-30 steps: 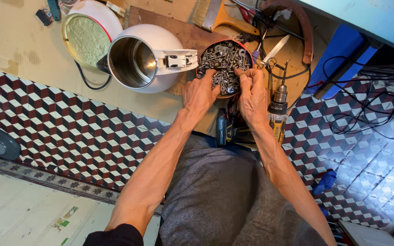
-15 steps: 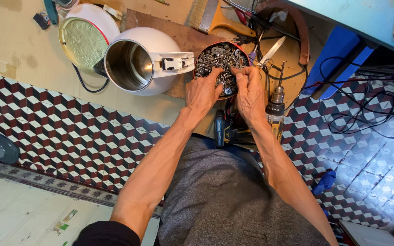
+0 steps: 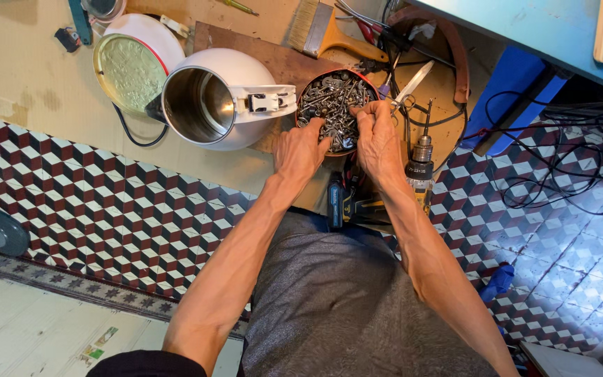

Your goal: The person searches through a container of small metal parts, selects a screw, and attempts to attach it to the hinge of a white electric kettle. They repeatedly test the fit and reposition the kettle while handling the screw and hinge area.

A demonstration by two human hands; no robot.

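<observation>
A round red-rimmed tin [image 3: 313, 78] filled with small grey metal screws and bolts [image 3: 329, 105] is seen on the brown wooden board [image 3: 273, 59] laid on the floor, just in front of the seated person's knees. The left hand [image 3: 301, 150] is rested on the near edge of the tin with its fingers curled into the heap; whether a piece is pinched there cannot be told. The right hand [image 3: 378, 139] is set on the right side of the tin, fingers bent down among the screws, and its grip is likewise hidden. A white electric kettle body with a steel interior [image 3: 218, 105] is lying on its side just left of the tin, and its round base [image 3: 134, 66] is placed behind it. A wooden-handled paintbrush [image 3: 329, 38] lies beyond the tin, and a cordless drill [image 3: 420, 167] stands by the right wrist. The screws are judged small, hard, heavy together and slippery singly, with sharp tips; single pieces are best pinched by the head or shank between thumb and forefinger, while the loaded tin is best held by its rim with both hands
</observation>
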